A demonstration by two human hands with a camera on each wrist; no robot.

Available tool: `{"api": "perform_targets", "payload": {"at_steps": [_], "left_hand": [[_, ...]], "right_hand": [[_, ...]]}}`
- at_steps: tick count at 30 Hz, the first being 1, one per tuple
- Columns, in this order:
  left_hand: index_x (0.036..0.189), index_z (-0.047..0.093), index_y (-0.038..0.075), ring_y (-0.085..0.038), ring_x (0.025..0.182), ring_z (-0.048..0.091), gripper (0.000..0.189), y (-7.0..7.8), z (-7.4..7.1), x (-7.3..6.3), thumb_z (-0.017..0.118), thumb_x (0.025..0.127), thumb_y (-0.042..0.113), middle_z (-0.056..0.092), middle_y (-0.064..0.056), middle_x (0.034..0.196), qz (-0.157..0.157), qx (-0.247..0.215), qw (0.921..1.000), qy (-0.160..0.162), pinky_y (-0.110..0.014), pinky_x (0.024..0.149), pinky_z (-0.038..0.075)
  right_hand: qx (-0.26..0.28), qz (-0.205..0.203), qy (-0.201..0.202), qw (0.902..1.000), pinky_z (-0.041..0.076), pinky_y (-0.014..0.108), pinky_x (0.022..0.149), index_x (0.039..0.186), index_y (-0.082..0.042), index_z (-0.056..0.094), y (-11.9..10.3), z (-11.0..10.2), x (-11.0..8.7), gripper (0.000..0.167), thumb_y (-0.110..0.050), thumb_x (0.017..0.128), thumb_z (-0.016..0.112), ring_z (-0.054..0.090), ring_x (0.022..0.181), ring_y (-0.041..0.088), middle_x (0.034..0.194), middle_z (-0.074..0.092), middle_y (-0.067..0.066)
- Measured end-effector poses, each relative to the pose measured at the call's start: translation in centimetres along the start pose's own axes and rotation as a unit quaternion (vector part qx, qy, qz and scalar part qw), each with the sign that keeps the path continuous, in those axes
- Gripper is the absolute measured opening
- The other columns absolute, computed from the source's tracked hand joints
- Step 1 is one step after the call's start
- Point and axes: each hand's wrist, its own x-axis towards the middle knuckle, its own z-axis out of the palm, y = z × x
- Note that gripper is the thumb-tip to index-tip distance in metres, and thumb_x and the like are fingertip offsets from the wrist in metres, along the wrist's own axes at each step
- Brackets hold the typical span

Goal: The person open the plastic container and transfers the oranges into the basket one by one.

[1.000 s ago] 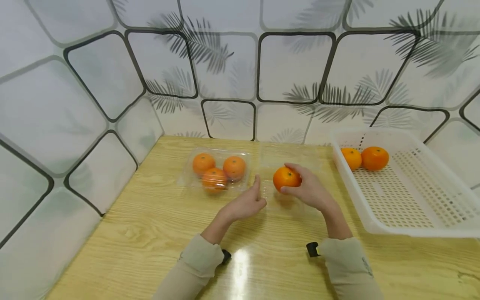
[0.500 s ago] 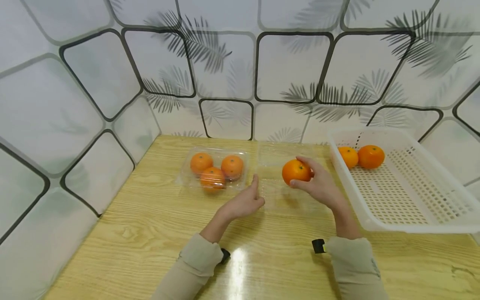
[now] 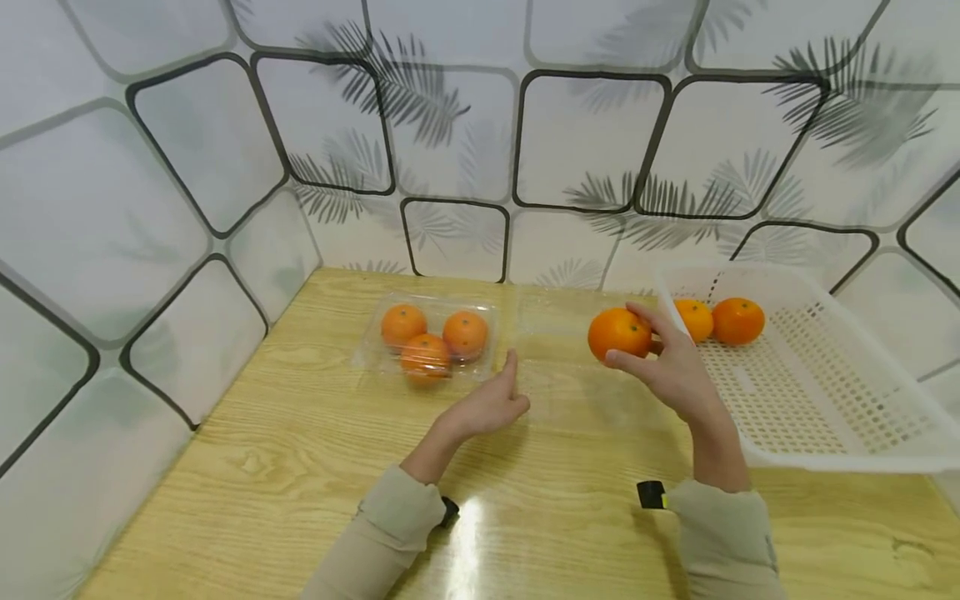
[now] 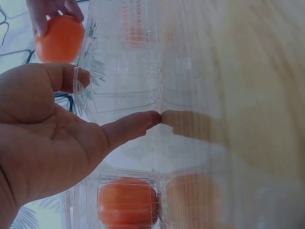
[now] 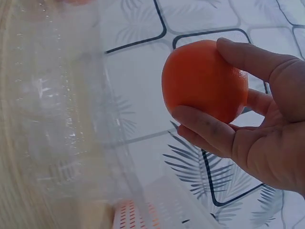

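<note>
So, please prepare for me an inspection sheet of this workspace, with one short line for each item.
Surface: wood-grain table, with a bright reflection between the forearms.
Job's things: clear container with three oranges; second clear container to its right; white basket with two oranges in view.
Clutter: nothing seen.
Left hand: at the second clear container's left edge, no fruit held.
Right hand: grips a single orange, raised off the table.
Cables: nothing seen.
Surroundings: pale backdrop with leaf shapes and dark rounded outlines.
</note>
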Motion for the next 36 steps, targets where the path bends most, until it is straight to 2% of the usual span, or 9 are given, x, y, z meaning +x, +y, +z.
{"api": "perform_targets", "payload": {"at_steps": [4,7,9,14,18,21,25,32,36], "left_hand": [[0.154,-0.017,-0.001,-0.006,0.044,0.026,0.087,-0.3,-0.2,-0.2,0.046,0.096,0.012,0.035,0.008,0.054,0.000,-0.007,1.0000,0.000,-0.023,0.043,0.026],[0.154,-0.018,0.000,-0.006,0.043,0.025,0.087,-0.4,-0.1,-0.3,0.046,0.096,0.013,0.035,0.009,0.054,0.002,-0.018,0.9998,-0.006,-0.023,0.043,0.026],[0.154,-0.018,0.000,-0.006,0.043,0.025,0.087,-0.4,0.0,-0.4,0.045,0.096,0.012,0.035,0.008,0.054,0.001,-0.020,0.9998,-0.005,-0.023,0.042,0.026],[0.154,-0.017,-0.003,-0.006,0.043,0.025,0.087,-0.3,-0.2,-0.6,0.046,0.095,0.012,0.035,0.008,0.054,-0.005,-0.005,1.0000,0.006,-0.023,0.042,0.025],[0.154,-0.016,-0.002,-0.006,0.043,0.026,0.087,-0.4,-0.1,-0.3,0.046,0.096,0.013,0.035,0.009,0.054,-0.006,-0.001,1.0000,0.002,-0.023,0.042,0.026],[0.154,-0.016,-0.003,-0.006,0.044,0.026,0.087,-0.3,0.0,-0.1,0.046,0.095,0.013,0.035,0.008,0.054,-0.003,0.001,1.0000,0.002,-0.023,0.043,0.027],[0.154,-0.017,-0.004,-0.006,0.045,0.026,0.087,-0.3,-0.1,-0.1,0.046,0.095,0.013,0.034,0.008,0.056,-0.003,0.004,1.0000,0.003,-0.023,0.044,0.028],[0.154,-0.017,0.000,-0.006,0.045,0.025,0.087,-0.2,-0.1,-0.2,0.046,0.096,0.013,0.034,0.008,0.056,-0.005,-0.003,1.0000,0.001,-0.023,0.044,0.027],[0.154,-0.017,-0.001,-0.006,0.045,0.025,0.086,-0.1,-0.1,-0.3,0.045,0.096,0.013,0.034,0.008,0.056,-0.005,-0.006,1.0000,-0.004,-0.023,0.044,0.028]], "right_hand": [[0.009,-0.001,0.031,0.9995,0.048,0.024,0.079,0.158,-0.020,0.030,-0.4,-0.5,-0.6,0.080,-0.032,0.091,0.072,0.051,0.118,0.040,0.155,0.034,0.017],[0.031,-0.008,0.048,0.9983,0.048,0.016,0.076,0.158,-0.021,0.029,-0.8,-0.9,-1.0,0.078,-0.028,0.093,0.070,0.054,0.115,0.031,0.155,0.034,0.017],[0.043,-0.010,0.052,0.9977,0.049,0.014,0.077,0.158,-0.024,0.028,-1.2,-1.2,-1.1,0.078,-0.027,0.093,0.070,0.055,0.113,0.024,0.155,0.033,0.016],[0.052,-0.022,0.055,0.9969,0.048,0.015,0.080,0.158,-0.028,0.028,-3.1,-2.4,-0.9,0.078,-0.025,0.093,0.070,0.054,0.117,0.025,0.156,0.033,0.016],[0.053,-0.038,0.070,0.9955,0.049,0.014,0.079,0.157,-0.027,0.030,-4.1,-4.1,-0.8,0.077,-0.020,0.093,0.070,0.056,0.110,0.012,0.154,0.035,0.018],[0.051,-0.042,0.081,0.9945,0.052,0.016,0.074,0.157,-0.025,0.030,-4.6,-5.3,-0.7,0.076,-0.018,0.093,0.070,0.056,0.105,0.008,0.154,0.035,0.017],[0.047,-0.025,0.080,0.9954,0.055,0.021,0.068,0.157,-0.029,0.029,-5.2,-6.5,-0.3,0.076,-0.022,0.093,0.069,0.054,0.108,0.010,0.157,0.031,0.014],[0.005,-0.026,0.084,0.9961,0.051,0.013,0.073,0.156,-0.034,0.030,-5.7,-9.0,0.4,0.076,-0.025,0.092,0.071,0.055,0.107,0.005,0.155,0.032,0.014],[0.014,-0.028,0.087,0.9957,0.050,0.011,0.073,0.157,-0.032,0.030,-5.3,-11.1,1.1,0.078,-0.019,0.092,0.071,0.057,0.101,0.000,0.155,0.031,0.016]]}}
